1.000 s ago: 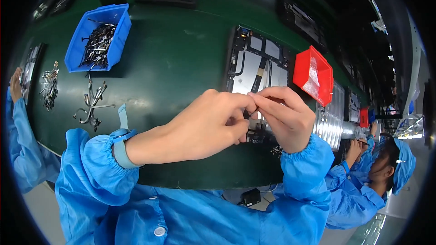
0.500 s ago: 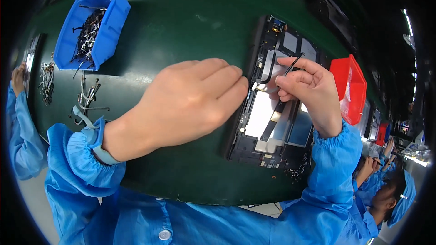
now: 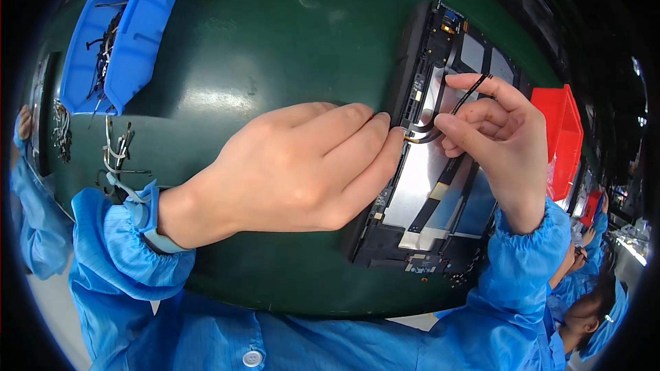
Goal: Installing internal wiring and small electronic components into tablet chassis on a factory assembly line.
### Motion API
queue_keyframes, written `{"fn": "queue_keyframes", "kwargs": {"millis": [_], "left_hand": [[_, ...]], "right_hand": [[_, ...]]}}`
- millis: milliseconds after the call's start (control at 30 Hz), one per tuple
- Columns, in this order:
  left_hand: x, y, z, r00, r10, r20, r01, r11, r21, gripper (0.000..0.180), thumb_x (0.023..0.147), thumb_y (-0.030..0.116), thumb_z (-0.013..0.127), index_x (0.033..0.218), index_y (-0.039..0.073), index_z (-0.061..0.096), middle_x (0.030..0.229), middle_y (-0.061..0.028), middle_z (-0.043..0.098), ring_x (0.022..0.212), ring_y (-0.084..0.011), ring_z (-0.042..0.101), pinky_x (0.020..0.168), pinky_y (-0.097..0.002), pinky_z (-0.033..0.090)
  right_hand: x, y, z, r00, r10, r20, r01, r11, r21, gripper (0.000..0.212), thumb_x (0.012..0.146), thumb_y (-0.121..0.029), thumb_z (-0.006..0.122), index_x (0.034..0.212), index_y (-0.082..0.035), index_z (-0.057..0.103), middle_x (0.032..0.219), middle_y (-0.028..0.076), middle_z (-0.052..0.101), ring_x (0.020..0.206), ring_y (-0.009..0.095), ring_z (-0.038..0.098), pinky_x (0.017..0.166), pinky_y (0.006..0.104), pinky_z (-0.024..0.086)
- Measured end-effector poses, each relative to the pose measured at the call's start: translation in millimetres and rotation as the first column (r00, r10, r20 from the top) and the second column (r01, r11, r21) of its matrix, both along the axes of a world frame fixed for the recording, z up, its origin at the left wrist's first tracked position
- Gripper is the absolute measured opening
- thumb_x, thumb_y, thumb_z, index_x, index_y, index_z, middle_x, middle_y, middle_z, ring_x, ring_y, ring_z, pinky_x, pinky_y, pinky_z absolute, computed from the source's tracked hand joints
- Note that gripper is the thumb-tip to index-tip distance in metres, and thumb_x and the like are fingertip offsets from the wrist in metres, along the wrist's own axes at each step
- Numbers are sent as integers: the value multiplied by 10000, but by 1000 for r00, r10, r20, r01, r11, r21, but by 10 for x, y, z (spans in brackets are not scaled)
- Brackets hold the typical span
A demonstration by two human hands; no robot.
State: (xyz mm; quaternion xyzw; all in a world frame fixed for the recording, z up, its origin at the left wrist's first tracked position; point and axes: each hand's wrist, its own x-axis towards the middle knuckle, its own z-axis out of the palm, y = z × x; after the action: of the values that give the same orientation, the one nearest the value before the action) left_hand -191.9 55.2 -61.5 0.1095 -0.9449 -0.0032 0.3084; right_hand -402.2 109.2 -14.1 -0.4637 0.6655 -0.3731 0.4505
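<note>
My hands moved down onto open tablet point(image 3: 440, 185), frame centre-right; right hand point(image 3: 498, 137) pinching thin black cable point(image 3: 454, 106) — left hand point(image 3: 302, 165) fingertips pressing its end; seating underway.

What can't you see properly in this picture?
Head view only:
- The opened black tablet's left edge is hidden under the left hand.
- The thin black cable's end is hidden by the right hand.
- The blue plastic bin's small dark parts are too small to identify.
</note>
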Motion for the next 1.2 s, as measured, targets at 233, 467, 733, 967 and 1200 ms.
{"fn": "queue_keyframes", "kwargs": {"millis": [233, 467, 733, 967, 1200], "left_hand": [[-25, 1, 11, 1000, -3, 11, 4, 998, -60, 256, 662, 70, 633, 910, 22, 674, 874, -107, 650, 765, -198, 656, 611, -257, 551], [-89, 73, 108, 992, 32, 121, -36, 999, 31, 274, 593, 74, 628, 858, 14, 664, 800, -80, 609, 710, -183, 625, 566, -246, 521], [-209, 262, 143, 997, 20, -71, -20, 1000, -4, 250, 601, 46, 614, 839, -25, 643, 925, -124, 634, 827, -222, 648, 674, -260, 547], [-340, 337, 72, 995, 87, 50, -86, 996, -23, 179, 660, 48, 625, 831, -7, 625, 970, -132, 639, 862, -225, 631, 721, -253, 548], [-357, 335, 42, 990, 114, 80, -106, 990, -97, 168, 675, 51, 631, 837, 12, 619, 978, -130, 650, 847, -217, 624, 739, -242, 538]], "right_hand": [[-4, 4, 11, 998, 51, -43, -50, 998, 25, 386, 813, 18, 682, 1178, 21, 555, 747, 39, 648, 648, 92, 631, 622, 191, 519], [-50, -23, -22, 995, 11, -97, -17, 998, -59, 318, 821, 6, 675, 1124, 26, 582, 729, 46, 631, 607, 77, 605, 504, 173, 464], [-139, -61, -64, 994, -7, -109, -1, 997, -74, 121, 807, -8, 698, 910, 41, 657, 684, 46, 628, 466, 20, 486, 389, 150, 326], [-120, -50, -165, 979, 7, -204, -38, 988, -148, 100, 853, -29, 656, 940, 18, 670, 633, -5, 592, 429, -13, 409, 373, 148, 256], [-133, -40, -238, 983, 1, -181, -47, 967, -249, 108, 846, -34, 668, 947, 2, 682, 673, 1, 620, 443, -19, 427, 379, 138, 257]]}}
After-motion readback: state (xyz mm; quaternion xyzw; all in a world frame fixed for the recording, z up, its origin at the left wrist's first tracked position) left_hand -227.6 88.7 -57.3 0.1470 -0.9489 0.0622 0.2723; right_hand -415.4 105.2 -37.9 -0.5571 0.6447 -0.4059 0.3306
